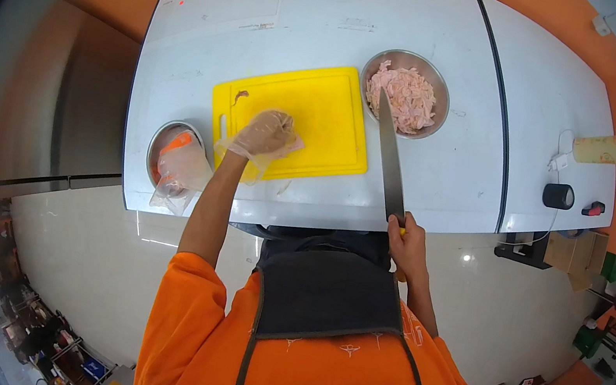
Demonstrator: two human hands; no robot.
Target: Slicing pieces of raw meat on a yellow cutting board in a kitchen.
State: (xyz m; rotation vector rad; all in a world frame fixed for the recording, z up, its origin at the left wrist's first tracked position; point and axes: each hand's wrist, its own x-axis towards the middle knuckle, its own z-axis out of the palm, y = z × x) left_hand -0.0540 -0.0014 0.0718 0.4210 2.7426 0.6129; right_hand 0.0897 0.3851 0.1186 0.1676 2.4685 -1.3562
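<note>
My right hand (408, 245) grips the yellow handle of a large knife (391, 160) at the table's front edge. Its long blade points away from me, with the tip over a steel bowl (442, 108) of pale pink sliced raw meat (404, 97). A clear plastic glove covers my left hand (269, 131), which is curled low over a yellow cutting board (330, 119). From beneath its fingers pokes a small piece of raw meat (298, 144); the rest is hidden by the hand. A dark scrap (240, 95) lies at the board's far left.
Left of the board, a steel bowl (154, 142) holds a plastic bag (185, 162) with something orange, overhanging toward the front edge. On the right table section are a roll of wrap (603, 149), a black cylindrical device (558, 196) and a white cable. A steel cabinet (91, 97) flanks the left side.
</note>
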